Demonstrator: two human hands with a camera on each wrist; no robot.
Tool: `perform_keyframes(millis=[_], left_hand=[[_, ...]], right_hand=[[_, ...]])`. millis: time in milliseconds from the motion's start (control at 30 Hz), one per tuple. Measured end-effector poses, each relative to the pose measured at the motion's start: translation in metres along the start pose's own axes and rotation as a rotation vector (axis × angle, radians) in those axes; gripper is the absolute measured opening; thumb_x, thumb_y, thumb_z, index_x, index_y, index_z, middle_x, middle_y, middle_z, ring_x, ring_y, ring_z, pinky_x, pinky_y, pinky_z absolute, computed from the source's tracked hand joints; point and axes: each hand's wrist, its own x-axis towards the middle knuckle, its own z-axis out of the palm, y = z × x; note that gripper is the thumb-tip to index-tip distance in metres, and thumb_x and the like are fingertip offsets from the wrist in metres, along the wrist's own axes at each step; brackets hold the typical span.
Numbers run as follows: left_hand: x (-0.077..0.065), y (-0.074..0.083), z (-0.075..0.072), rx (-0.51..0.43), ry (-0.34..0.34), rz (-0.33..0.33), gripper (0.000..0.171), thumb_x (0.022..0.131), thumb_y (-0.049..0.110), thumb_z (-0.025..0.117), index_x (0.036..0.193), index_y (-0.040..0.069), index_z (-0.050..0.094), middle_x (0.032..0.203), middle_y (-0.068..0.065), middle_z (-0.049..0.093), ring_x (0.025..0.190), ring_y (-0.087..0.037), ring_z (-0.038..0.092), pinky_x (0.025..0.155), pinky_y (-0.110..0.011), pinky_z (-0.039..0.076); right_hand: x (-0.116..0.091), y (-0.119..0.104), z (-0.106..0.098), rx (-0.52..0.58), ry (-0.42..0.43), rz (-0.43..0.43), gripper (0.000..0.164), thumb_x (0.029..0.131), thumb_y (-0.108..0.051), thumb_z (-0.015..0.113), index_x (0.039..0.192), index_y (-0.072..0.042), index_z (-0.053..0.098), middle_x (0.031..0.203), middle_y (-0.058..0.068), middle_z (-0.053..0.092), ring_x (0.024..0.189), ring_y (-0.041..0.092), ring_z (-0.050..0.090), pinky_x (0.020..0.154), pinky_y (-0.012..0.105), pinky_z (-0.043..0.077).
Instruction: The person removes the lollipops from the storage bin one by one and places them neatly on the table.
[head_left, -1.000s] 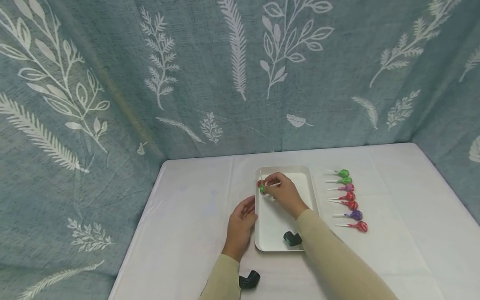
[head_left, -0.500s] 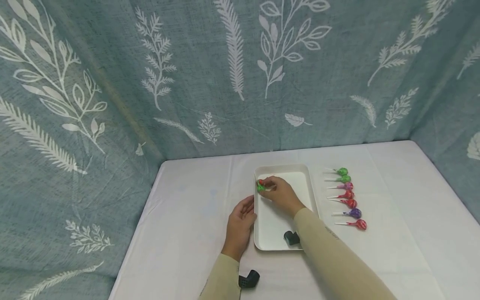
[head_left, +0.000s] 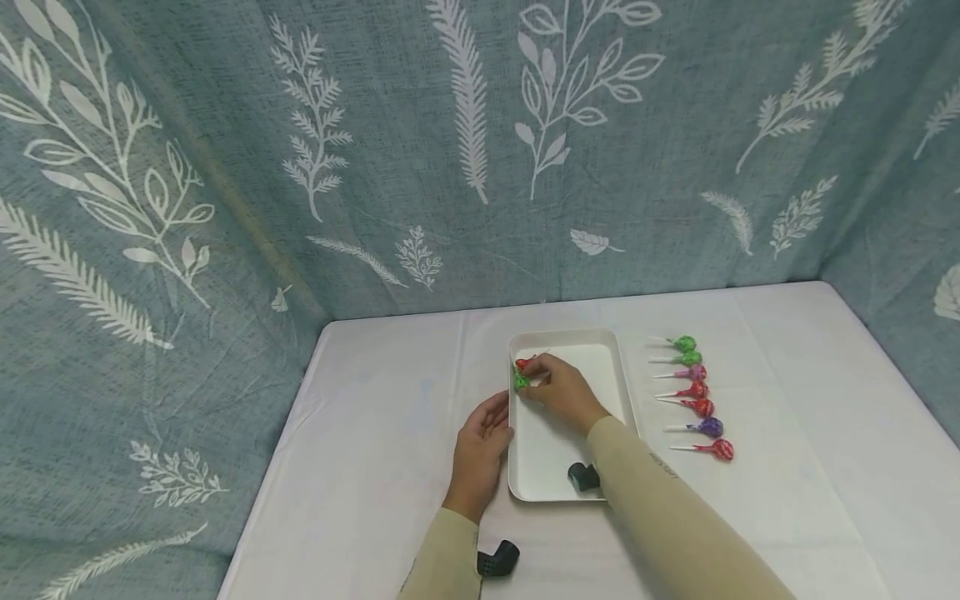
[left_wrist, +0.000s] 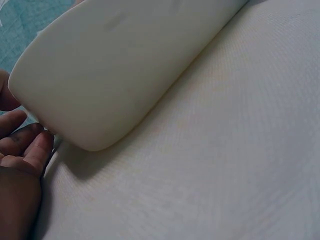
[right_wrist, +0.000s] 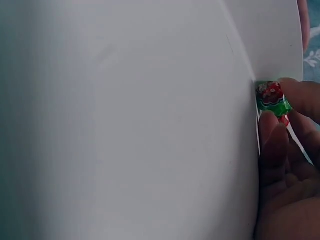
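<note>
A white rectangular tray (head_left: pixel 573 450) lies on the table with a red-wrapped lollipop (head_left: pixel 522 364) by its upper left wall. Just in front of that one, my right hand (head_left: pixel 564 392) pinches a green-wrapped lollipop (head_left: pixel 521 382) between thumb and fingers. Red and green wrappers overlap at the tray wall in the right wrist view, and the fingers hide most of the sticks. My left hand (head_left: pixel 482 450) rests against the outer left side of the tray, fingers loosely bent. In the left wrist view its fingertips (left_wrist: pixel 41 145) lie right at the tray's outer wall.
Right of the tray, several lollipops lie in a column, sticks to the left: green ones (head_left: pixel 684 342) at the back, then pink, red, a purple lollipop (head_left: pixel 708 427) and a red one (head_left: pixel 722 450) nearest. A patterned curtain (head_left: pixel 420 167) stands behind the white-covered table (head_left: pixel 375 433).
My right hand has lowered the green lollipop beside the red one. Its stick, which stood up in view before, has tipped and is now hidden by the fingers. The left hand has stayed put.
</note>
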Motion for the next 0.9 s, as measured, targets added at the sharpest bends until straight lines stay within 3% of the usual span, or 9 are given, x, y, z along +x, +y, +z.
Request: perform_keyframes(millis=[167, 367, 733, 900], left_hand=[[0.0003, -0.0018, 0.0003, -0.002, -0.002, 0.009, 0.054, 0.101, -0.008, 0.053, 0.155, -0.006, 0.051, 0.154, -0.025, 0.056, 0.146, -0.035, 0.052, 0.117, -0.033, 0.047], [0.0006, -0.0029, 0.0010, 0.001, 0.004, 0.006, 0.053, 0.102, -0.007, 0.054, 0.155, -0.006, 0.052, 0.154, -0.024, 0.056, 0.146, -0.034, 0.052, 0.117, -0.032, 0.047], [-0.0002, -0.0035, -0.0017, -0.026, -0.007, 0.004, 0.054, 0.101, -0.008, 0.053, 0.155, -0.007, 0.051, 0.154, -0.026, 0.056, 0.146, -0.036, 0.052, 0.117, -0.033, 0.048], [-0.0007, -0.0030, -0.0029, -0.032, -0.006, 0.003, 0.054, 0.101, -0.008, 0.053, 0.154, -0.008, 0.051, 0.154, -0.026, 0.056, 0.145, -0.036, 0.052, 0.117, -0.032, 0.048]], right_hand=[[-0.0006, 0.0013, 0.0012, -0.027, -0.006, -0.023, 0.030, 0.096, -0.010, 0.084, 0.124, -0.009, 0.074, 0.127, 0.005, 0.072, 0.098, 0.020, 0.063, 0.089, 0.040, 0.056], [0.0004, 0.0036, 0.0031, -0.073, -0.021, -0.032, 0.026, 0.095, -0.011, 0.085, 0.121, -0.010, 0.078, 0.117, 0.002, 0.073, 0.099, 0.020, 0.064, 0.091, 0.040, 0.056], [-0.0016, 0.0043, 0.0027, 0.027, 0.019, -0.038, 0.021, 0.099, -0.008, 0.078, 0.119, -0.006, 0.070, 0.111, 0.005, 0.072, 0.105, 0.025, 0.068, 0.097, 0.045, 0.057], [-0.0011, 0.0049, 0.0028, 0.094, 0.035, -0.025, 0.021, 0.100, -0.007, 0.076, 0.120, -0.005, 0.069, 0.113, 0.007, 0.071, 0.099, 0.023, 0.068, 0.086, 0.038, 0.061]])
